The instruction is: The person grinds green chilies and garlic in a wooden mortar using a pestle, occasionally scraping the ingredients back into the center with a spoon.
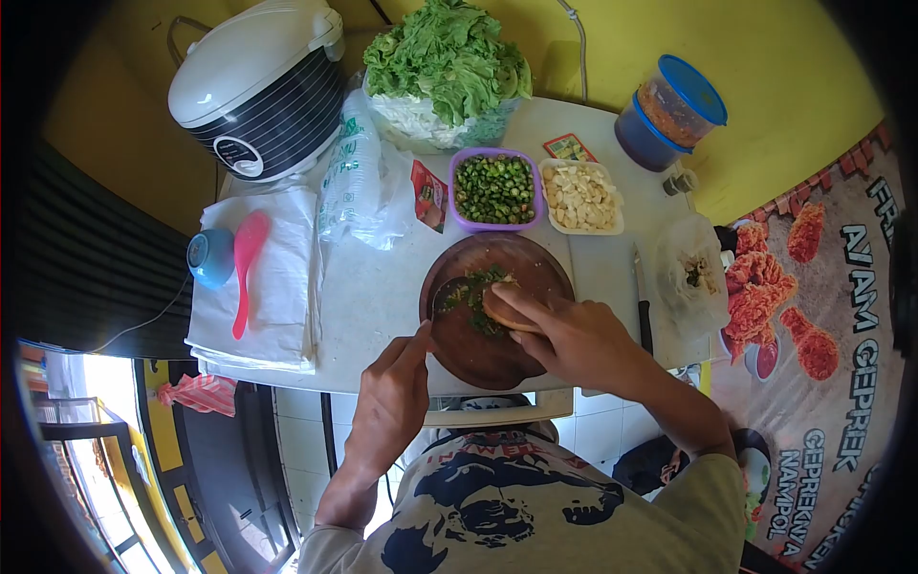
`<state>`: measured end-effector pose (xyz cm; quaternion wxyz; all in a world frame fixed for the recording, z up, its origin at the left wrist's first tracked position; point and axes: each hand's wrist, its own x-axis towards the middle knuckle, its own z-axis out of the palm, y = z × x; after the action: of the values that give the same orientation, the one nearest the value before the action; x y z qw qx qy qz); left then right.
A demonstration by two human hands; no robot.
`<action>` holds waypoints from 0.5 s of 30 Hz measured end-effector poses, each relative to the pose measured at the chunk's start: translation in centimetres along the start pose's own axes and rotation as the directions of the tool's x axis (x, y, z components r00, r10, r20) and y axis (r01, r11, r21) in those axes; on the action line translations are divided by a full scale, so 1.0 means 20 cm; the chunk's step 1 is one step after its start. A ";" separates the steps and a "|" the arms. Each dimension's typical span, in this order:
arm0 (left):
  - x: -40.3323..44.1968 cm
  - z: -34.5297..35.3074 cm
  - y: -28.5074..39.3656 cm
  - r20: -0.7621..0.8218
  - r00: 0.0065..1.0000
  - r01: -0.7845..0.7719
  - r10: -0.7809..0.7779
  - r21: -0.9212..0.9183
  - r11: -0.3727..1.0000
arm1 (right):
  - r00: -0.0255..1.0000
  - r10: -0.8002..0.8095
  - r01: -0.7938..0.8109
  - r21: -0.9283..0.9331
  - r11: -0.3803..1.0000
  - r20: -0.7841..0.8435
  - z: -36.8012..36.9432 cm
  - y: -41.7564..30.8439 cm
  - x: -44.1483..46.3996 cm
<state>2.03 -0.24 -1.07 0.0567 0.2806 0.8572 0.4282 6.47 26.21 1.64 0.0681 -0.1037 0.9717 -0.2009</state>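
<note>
A round brown mortar (pixel 461 354) sits near the table's front edge, with chopped green chillies and pale bits (pixel 485 323) in its middle. My right hand (pixel 585 346) is closed around a brown pestle (pixel 513 304), whose working end rests on the chillies. At the mortar's left rim, my left hand (pixel 390 394) pinches the handle of a spoon. The dark bowl of that spoon (pixel 446 295) lies inside the mortar, against the left of the chillies.
Behind the mortar stand a purple tub of cut green chillies (pixel 494 228) and a white tub of garlic cloves (pixel 582 230). A knife (pixel 644 320) lies to the right, beside a clear container (pixel 703 301). Leftward are a pink rice paddle (pixel 249 263), blue bowl (pixel 209 258) and rice cooker (pixel 263 105).
</note>
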 end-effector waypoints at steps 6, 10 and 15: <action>-0.01 0.05 0.07 0.049 0.997 -0.057 0.059 -0.041 0.998 | 0.977 -0.089 0.053 -0.182 0.982 -0.195 0.19 -0.13 -0.08; -0.02 0.03 0.09 0.012 0.999 -0.047 0.047 -0.016 0.999 | 0.970 -0.040 -0.009 -0.204 0.979 -0.239 0.19 -0.09 -0.08; 0.02 -0.01 0.04 -0.043 0.998 -0.054 0.054 0.000 0.999 | 0.985 0.000 -0.009 -0.054 0.999 -0.175 0.15 -0.10 -0.17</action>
<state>2.02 0.17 -0.22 0.0271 0.2943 0.8501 0.4359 10.56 24.11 -0.02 -0.0197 -0.0853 0.9793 -0.1826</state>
